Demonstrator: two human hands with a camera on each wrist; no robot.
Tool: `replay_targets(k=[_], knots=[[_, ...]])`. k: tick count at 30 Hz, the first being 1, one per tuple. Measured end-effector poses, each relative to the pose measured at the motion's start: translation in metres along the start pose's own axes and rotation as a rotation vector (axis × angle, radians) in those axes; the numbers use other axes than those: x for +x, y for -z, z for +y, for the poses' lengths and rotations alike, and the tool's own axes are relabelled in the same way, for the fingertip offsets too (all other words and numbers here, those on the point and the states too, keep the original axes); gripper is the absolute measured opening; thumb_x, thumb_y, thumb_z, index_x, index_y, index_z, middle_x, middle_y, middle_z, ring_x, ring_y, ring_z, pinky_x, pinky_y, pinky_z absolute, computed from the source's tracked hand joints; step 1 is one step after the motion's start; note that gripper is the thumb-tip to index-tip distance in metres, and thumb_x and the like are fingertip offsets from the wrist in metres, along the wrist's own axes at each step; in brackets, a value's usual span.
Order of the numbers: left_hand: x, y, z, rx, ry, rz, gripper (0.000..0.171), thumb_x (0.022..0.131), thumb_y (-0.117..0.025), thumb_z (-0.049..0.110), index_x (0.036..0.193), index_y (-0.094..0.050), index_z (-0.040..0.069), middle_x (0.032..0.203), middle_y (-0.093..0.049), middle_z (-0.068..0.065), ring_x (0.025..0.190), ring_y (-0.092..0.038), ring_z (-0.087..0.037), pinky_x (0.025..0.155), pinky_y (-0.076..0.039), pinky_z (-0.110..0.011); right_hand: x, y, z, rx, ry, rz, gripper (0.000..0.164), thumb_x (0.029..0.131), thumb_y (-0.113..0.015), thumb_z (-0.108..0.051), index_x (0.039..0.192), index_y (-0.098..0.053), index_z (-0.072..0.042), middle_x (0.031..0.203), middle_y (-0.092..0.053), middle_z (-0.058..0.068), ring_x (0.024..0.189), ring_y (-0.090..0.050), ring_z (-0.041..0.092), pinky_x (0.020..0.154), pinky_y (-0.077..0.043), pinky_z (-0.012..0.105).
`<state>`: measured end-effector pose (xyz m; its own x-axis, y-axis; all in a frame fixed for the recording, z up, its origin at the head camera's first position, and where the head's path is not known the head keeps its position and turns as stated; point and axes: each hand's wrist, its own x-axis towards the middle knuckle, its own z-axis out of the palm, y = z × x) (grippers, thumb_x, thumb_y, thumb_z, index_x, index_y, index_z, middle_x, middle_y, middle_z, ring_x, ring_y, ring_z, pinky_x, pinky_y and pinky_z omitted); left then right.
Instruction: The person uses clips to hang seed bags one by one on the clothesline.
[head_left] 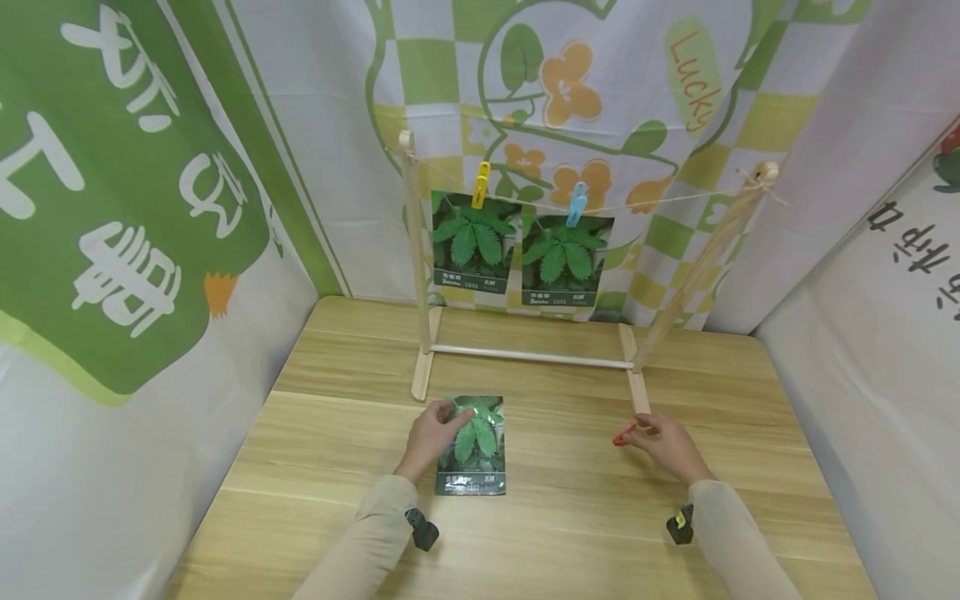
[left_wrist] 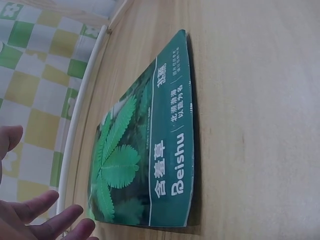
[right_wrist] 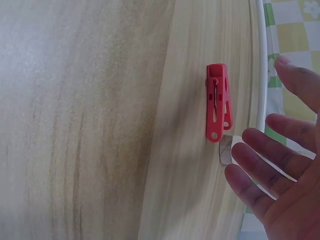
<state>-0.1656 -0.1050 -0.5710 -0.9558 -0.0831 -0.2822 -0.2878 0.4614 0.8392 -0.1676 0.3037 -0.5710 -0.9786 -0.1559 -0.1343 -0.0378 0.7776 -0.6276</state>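
Note:
A seed packet (head_left: 471,446) with a green leaf picture and a dark green band lies on the wooden table. Over its upper left part is my left hand (head_left: 435,433); the left wrist view shows the fingers (left_wrist: 65,220) apart and relaxed beside the packet (left_wrist: 172,145), gripping nothing. To the right, a red clothespin (head_left: 623,437) lies on the table near the rack's right foot. My right hand (head_left: 667,446) is just beside it. In the right wrist view its fingers (right_wrist: 260,155) are spread, with a gap to the clothespin (right_wrist: 216,102).
Behind the hands stands a wooden rack (head_left: 416,250) with a string (head_left: 675,200) tied across. Two similar packets hang there, one under a yellow clothespin (head_left: 481,185), the other under a blue clothespin (head_left: 577,205). A white rod (head_left: 525,356) joins the feet. Printed curtains surround the table (head_left: 570,533).

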Motion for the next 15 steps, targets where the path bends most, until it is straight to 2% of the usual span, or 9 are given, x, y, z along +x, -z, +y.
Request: replay_targets(k=[5,10,15], knots=[[0.0011,-0.0021,-0.0034,0.039,-0.006,0.012,0.064,0.092,-0.062,0.047,0.136,-0.05,0.001,0.14,-0.053,-0.023,0.13,-0.05,-0.042,0.106,-0.043,-0.054,-0.0001,-0.0025,0.0031,-0.027,-0.015,-0.01,0.059,0.091,-0.068,-0.034,0.132,-0.054,0.006,0.128,-0.06,0.028,0.111,-0.06,0.042,0.09,-0.052,0.055],[0.002,-0.004,-0.008,0.174,-0.054,0.043,0.063,0.09,-0.065,0.045,0.134,-0.053,0.001,0.133,-0.058,-0.025,0.12,-0.056,-0.043,0.097,-0.049,-0.054,0.0,-0.0042,0.0058,-0.048,-0.025,-0.015,0.06,0.09,-0.069,-0.034,0.132,-0.054,0.006,0.125,-0.062,0.026,0.107,-0.062,0.039,0.091,-0.051,0.054],[0.0015,-0.0063,-0.0097,0.273,-0.064,0.049,0.066,0.089,-0.066,0.047,0.134,-0.052,0.001,0.127,-0.06,-0.026,0.114,-0.059,-0.043,0.091,-0.052,-0.054,-0.0003,-0.0058,0.0081,-0.048,-0.033,-0.03,0.061,0.088,-0.071,-0.033,0.131,-0.054,0.007,0.122,-0.063,0.026,0.106,-0.062,0.039,0.09,-0.051,0.055]])
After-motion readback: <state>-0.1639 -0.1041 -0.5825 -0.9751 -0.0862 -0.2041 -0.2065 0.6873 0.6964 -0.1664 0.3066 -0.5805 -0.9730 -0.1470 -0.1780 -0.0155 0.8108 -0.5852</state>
